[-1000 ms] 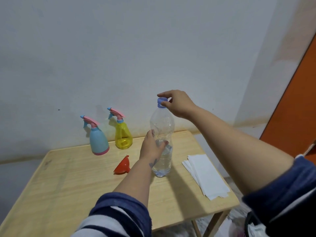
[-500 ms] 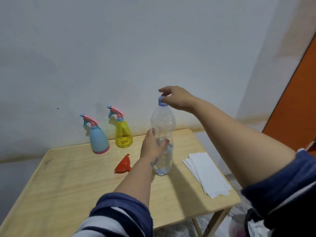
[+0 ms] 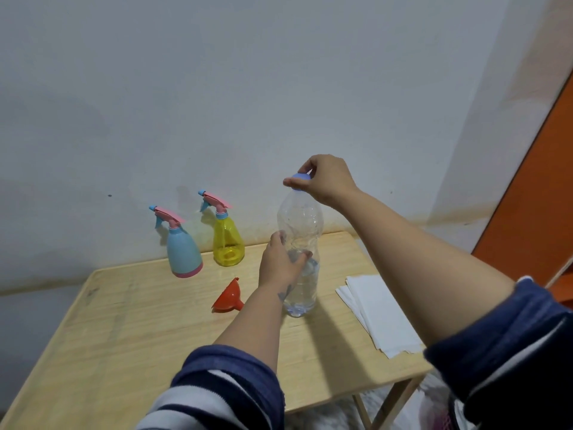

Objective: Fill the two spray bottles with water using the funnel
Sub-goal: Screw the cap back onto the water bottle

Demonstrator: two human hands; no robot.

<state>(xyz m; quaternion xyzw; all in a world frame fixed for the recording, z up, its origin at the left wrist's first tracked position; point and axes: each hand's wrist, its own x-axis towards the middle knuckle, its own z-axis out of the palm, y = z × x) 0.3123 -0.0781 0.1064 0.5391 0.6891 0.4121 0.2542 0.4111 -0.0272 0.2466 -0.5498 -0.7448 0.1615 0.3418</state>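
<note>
On the wooden bench, near its middle: clear water bottle, upright, part full, water only in the lower half. Left hand wrapped round the bottle's waist, fingers curled against the plastic and gripping it. Right hand reaching in from the right above the neck, thumb and fingertips pinched on the blue cap; cap seated on the mouth of the bottle, whether loosened or tight cannot be told.

Just left of the bottle's foot and the left wrist: red funnel, lying on its side on the bench, wide mouth turned to the left, spout toward the bottle, touching neither hand. Further back, close to the wall: yellow spray bottle and, just beside it on the left, blue spray bottle with a pink base. Both standing upright with pink trigger heads screwed on, nozzles pointing left, well apart from the hands. Yellow one see-through and showing no water.

To the right of the water bottle, toward the bench's right edge: stack of white paper towels, flat, partly hidden under the right forearm. Striped dark-blue sleeves pushed up on both arms. Orange door at the far right.
</note>
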